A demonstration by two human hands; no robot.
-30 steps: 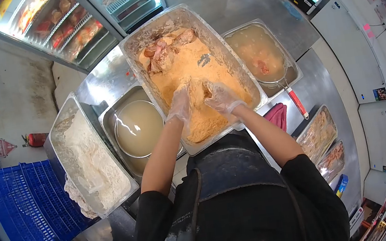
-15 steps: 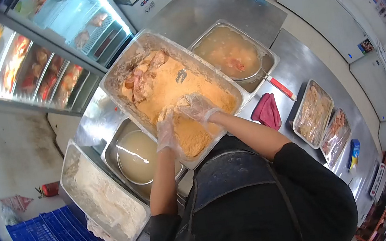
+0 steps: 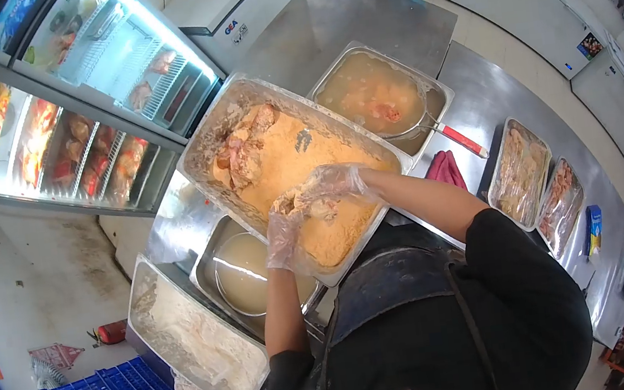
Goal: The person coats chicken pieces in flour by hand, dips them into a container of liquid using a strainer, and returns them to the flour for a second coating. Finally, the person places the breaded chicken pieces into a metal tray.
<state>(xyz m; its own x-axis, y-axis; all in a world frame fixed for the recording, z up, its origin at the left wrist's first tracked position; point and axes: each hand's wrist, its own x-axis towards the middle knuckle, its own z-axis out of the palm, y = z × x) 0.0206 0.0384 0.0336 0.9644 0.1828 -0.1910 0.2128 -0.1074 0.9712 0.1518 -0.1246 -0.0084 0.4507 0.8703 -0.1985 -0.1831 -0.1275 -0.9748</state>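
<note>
Both my hands wear clear plastic gloves and are over the near end of a deep metal tub [image 3: 200, 142] of orange breading flour [image 3: 288, 155]. Between them is a coated chicken piece [image 3: 321, 208], partly covered by the gloves. My left hand [image 3: 284, 239] curls against its left side, fingers bent. From above and to the right, my right hand [image 3: 332, 182] closes over it. Raw chicken pieces [image 3: 245, 156] dusted with flour lie heaped at the tub's far left end.
Behind the tub, a pan [image 3: 436, 98] of cloudy liquid holds meat and a red-handled strainer [image 3: 463, 141]. A second liquid pan [image 3: 207, 264] and a tub of white flour [image 3: 187, 319] stand left. On the right are a maroon cloth [image 3: 445, 169] and wrapped meat trays [image 3: 516, 178].
My hands have come up out of the orange flour, and the coated chicken piece now shows between them. The whole view has shifted slightly.
</note>
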